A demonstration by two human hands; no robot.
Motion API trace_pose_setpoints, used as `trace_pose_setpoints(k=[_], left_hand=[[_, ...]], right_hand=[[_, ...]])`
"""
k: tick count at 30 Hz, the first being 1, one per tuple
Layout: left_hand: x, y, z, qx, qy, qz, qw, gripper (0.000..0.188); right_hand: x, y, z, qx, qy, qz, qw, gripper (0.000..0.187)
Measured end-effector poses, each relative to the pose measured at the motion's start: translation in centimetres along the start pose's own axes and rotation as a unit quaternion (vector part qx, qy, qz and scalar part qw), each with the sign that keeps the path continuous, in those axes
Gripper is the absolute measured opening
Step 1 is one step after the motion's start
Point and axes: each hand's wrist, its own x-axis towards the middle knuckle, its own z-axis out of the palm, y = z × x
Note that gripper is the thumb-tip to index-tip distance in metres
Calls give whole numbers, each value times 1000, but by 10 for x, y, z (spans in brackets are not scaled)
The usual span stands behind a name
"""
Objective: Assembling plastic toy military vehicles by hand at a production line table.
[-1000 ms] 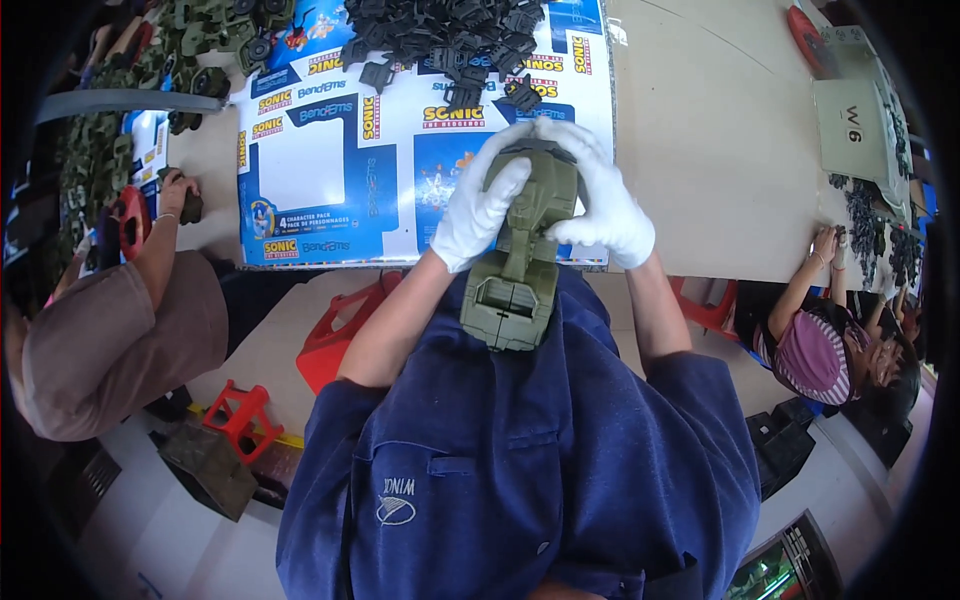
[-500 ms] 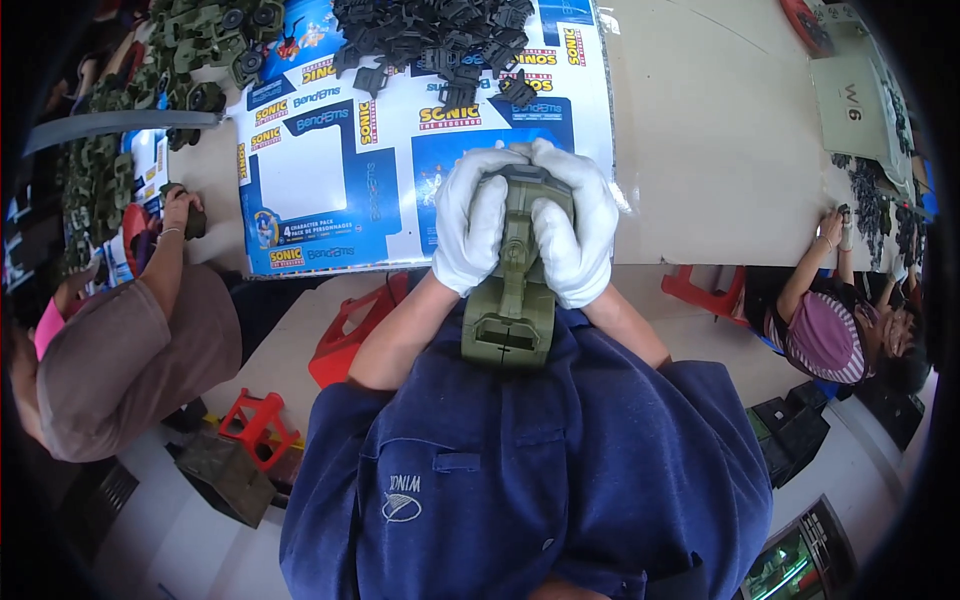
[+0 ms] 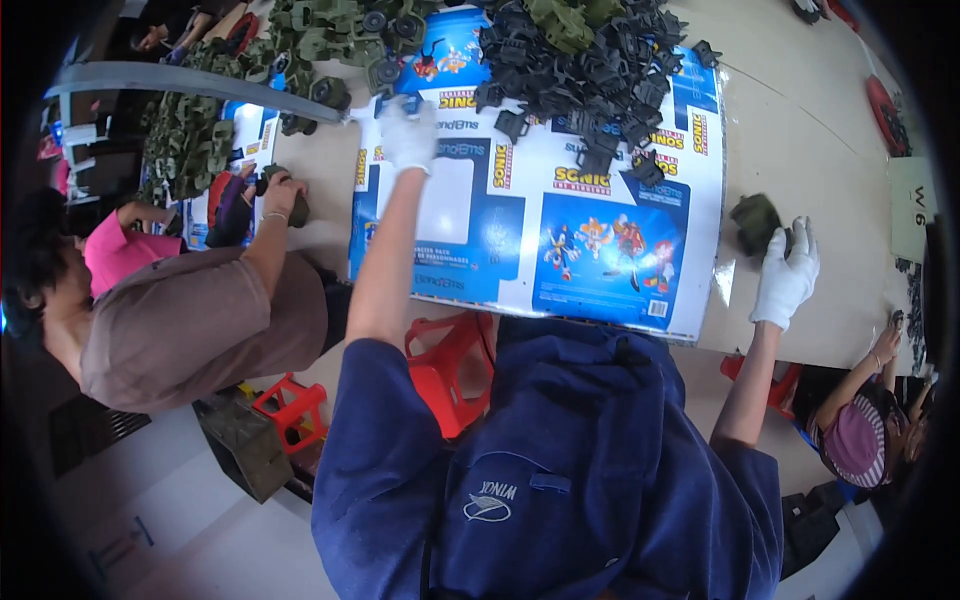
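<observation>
Both my hands wear white gloves and are spread wide apart. My right hand (image 3: 787, 275) is at the right on the bare table, its fingers stretched out at the edge of a dark green toy vehicle body (image 3: 757, 224). Whether the fingertips still touch it is hard to see. My left hand (image 3: 408, 135) reaches over the far left part of a blue and white printed cardboard sheet (image 3: 620, 290), smeared by motion, so its fingers do not show clearly. Beyond it lie several green toy vehicles (image 3: 385, 75) with black wheels.
Black plastic parts (image 3: 590, 85) are heaped on the sheet's far side, with green pieces (image 3: 570, 22) on top. A grey bar (image 3: 200, 80) crosses at far left. Co-workers sit on both sides; one person's hand (image 3: 285, 195) holds a green piece. A red stool (image 3: 450, 370) stands below the table edge.
My hands were together around the green toy vehicle at my chest. The vehicle is now on the right beside my right hand, and my left hand has moved away to the far left.
</observation>
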Motion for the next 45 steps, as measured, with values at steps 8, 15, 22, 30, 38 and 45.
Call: trace_pose_setpoints(k=[8,15,22,30,38,45], left_hand=[[178,-110,22,-102,-100,-146,979,120],[142,-99,27,-212,-160,-196,944,96],[-83,-5,-38,195,-115,78,971,75],[-178,34,-68,155,-322,-51,933,112],[-188,40,-18,8,-397,-4,918,111],[-203,33,-5,-65,-333,8,941,101]], right_hand=[[-42,-117,35,280,-251,-21,926,48],[-32,-169,69,250,-284,2,925,77],[-28,-167,112,183,-219,-120,951,29],[-41,-120,104,312,-243,-100,913,27],[-52,-84,80,272,-330,-229,874,40],[-48,-105,63,232,-323,55,916,49]])
